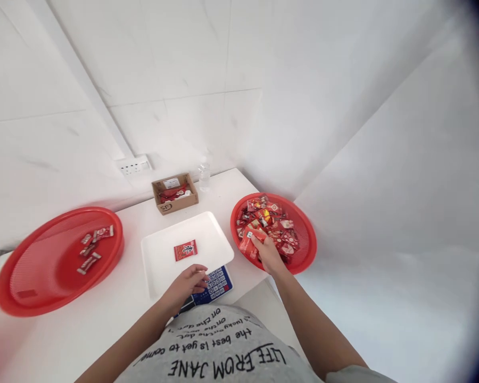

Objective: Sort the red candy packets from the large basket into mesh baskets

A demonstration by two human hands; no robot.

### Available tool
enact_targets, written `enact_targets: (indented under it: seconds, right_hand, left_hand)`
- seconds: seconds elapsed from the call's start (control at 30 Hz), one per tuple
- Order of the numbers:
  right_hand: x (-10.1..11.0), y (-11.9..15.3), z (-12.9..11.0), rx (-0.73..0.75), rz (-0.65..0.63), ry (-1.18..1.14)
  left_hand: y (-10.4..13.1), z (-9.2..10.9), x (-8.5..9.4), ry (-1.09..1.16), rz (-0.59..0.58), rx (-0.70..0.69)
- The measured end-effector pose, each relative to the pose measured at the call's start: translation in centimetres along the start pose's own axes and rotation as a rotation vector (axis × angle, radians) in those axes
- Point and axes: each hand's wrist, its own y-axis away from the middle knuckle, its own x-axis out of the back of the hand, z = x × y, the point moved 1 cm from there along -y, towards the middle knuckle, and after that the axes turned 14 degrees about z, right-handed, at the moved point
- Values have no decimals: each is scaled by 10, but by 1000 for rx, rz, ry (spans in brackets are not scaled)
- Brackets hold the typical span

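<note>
My right hand (267, 252) grips a red snack packet (252, 240) over the near left side of a red plastic basket (308, 234). Many small, mostly red packets (277, 223) fill that basket. My left hand (189, 283) hovers by the near edge of a white weighing tray (159, 247), its fingers loosely bent and apart, holding nothing. One flat red packet (186, 250) with dark lettering lies on the tray. Below the tray's front edge shows a blue keypad (220, 282), partly covered by my left hand.
At the left, another red basket (43, 250) holds several small wrapped packets (90, 263). Behind the tray stand a small cardboard box (179, 204) with red packets inside and a clear plastic bottle (204, 175). White walls and a socket strip (133, 165) bound the white table (133, 223).
</note>
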Motion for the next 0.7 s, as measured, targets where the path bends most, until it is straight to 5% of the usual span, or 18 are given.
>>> enact_targets:
  seconds: [0.13, 0.23, 0.3, 0.43, 0.7]
  right_hand:
    - [-45, 25, 9, 72, -183, 157]
    - [-60, 35, 14, 367, -242, 463]
    - [-64, 42, 19, 531, -369, 649]
    - [-71, 55, 36, 574, -642, 845]
    - [-107, 52, 46, 688, -757, 785]
  left_hand:
    - [-11, -6, 2, -331, 160, -320]
    - [-19, -10, 15, -601, 312, -659]
    - [-25, -13, 23, -750, 286, -792]
    - [-41, -15, 34, -962, 217, -772]
    - [-60, -9, 47, -1176, 508, -611]
